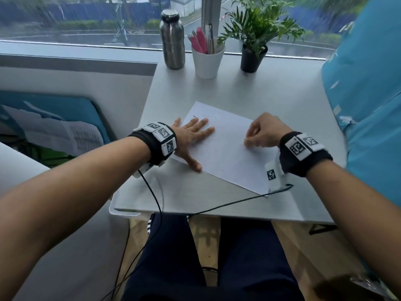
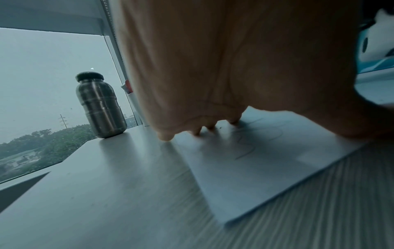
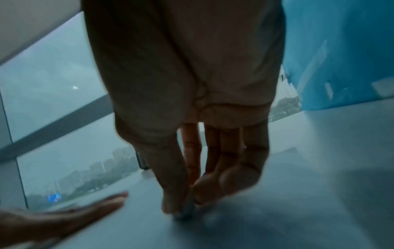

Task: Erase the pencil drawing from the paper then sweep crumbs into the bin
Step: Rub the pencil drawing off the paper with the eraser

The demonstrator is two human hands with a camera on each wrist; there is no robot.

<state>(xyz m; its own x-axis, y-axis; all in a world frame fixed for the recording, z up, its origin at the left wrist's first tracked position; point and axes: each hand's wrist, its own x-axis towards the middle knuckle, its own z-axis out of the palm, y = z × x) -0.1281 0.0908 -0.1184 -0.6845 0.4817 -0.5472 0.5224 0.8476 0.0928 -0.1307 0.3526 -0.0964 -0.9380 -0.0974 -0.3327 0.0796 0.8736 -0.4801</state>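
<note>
A white sheet of paper lies at an angle on the grey table. My left hand lies flat on its left part, fingers spread and straight, pressing it down. Faint pencil lines run across the paper just beyond those fingertips. My right hand sits on the sheet's right part, fingers curled. In the right wrist view its thumb and fingers pinch a small pale eraser whose tip touches the paper. The left hand lies low at the left there.
At the table's far edge stand a steel bottle, a white cup of pens and a potted plant. A blue surface rises at the right. A white tray rim sticks out under the table's near-left corner. Black cables hang over my lap.
</note>
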